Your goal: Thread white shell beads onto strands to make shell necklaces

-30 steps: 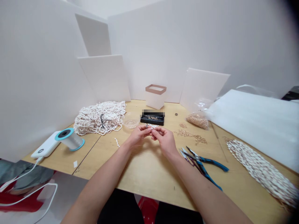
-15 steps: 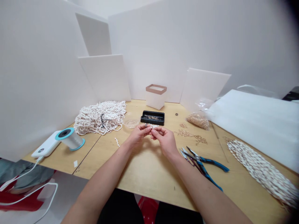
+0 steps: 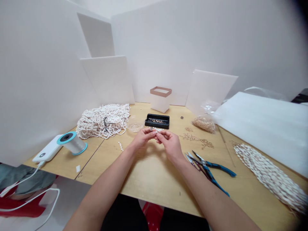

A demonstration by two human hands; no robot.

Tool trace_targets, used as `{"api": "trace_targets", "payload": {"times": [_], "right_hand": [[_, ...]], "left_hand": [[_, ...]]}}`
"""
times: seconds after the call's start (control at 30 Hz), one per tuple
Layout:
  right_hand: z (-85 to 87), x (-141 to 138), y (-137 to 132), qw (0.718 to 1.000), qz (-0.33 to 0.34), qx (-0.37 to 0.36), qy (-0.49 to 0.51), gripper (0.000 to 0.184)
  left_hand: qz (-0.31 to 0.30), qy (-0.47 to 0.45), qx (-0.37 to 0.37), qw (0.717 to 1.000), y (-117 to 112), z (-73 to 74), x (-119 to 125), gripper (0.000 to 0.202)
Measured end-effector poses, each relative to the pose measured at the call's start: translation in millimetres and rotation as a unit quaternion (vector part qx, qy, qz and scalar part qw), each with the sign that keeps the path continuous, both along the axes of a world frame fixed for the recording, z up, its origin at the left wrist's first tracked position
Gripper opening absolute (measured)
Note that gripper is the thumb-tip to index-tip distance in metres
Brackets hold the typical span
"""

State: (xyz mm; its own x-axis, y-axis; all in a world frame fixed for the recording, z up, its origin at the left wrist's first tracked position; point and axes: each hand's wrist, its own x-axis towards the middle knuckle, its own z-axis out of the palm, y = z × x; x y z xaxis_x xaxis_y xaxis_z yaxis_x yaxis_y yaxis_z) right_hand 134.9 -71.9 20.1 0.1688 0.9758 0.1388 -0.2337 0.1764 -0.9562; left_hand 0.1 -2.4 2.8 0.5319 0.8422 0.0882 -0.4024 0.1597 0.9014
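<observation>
My left hand (image 3: 143, 138) and my right hand (image 3: 169, 143) meet above the middle of the wooden table (image 3: 154, 179). Their fingertips pinch a short strand of small white shell beads (image 3: 154, 129), partly hidden by my fingers. Just beyond my hands lies a black tray (image 3: 157, 121) holding tiny gold and pale pieces. A small glass dish (image 3: 135, 127) stands beyond my left hand. Blue-handled pliers (image 3: 213, 169) lie to the right of my right hand, apart from it.
A large heap of white bead strands (image 3: 102, 121) lies at the back left, near a clear thread spool (image 3: 72, 143) and a white power bank (image 3: 47, 152). On the right are a bundle of strands (image 3: 269, 176), a bag of gold beads (image 3: 204, 124) and white foam (image 3: 262, 128).
My hands keep nearly the same pinch on the beads. Only the view shifts very slightly.
</observation>
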Motion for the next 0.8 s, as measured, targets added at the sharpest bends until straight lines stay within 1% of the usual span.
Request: {"api": "trace_targets", "payload": {"times": [0.13,0.27,0.43,0.53,0.67,0.8], "right_hand": [[-1.2,-0.7,0.2,1.0,-0.001,-0.008,0.021,0.024],[-2.0,0.2,0.8,1.0,0.013,-0.007,0.024,0.023],[0.8,0.5,0.2,1.0,-0.003,-0.014,0.022,0.021],[2.8,0.8,-0.4,1.0,-0.01,-0.016,0.021,0.02],[2.5,2.0,0.1,1.0,0.0,-0.01,0.019,0.022],[1.9,1.8,0.0,0.999,0.011,-0.011,0.037,0.025]], "left_hand": [[0.01,0.01,0.015,1.0,-0.9,2.2,-1.4,0.023],[0.024,0.014,0.013,1.0,-2.8,3.4,-1.2,0.024],[0.018,-0.002,0.006,1.0,-4.8,3.2,0.4,0.025],[0.012,0.01,0.024,1.0,-3.9,3.2,-0.2,0.025],[0.021,0.029,0.053,0.998,-0.4,1.5,-1.9,0.021],[0.016,0.005,0.026,1.0,1.5,-1.3,-1.9,0.021]]}}
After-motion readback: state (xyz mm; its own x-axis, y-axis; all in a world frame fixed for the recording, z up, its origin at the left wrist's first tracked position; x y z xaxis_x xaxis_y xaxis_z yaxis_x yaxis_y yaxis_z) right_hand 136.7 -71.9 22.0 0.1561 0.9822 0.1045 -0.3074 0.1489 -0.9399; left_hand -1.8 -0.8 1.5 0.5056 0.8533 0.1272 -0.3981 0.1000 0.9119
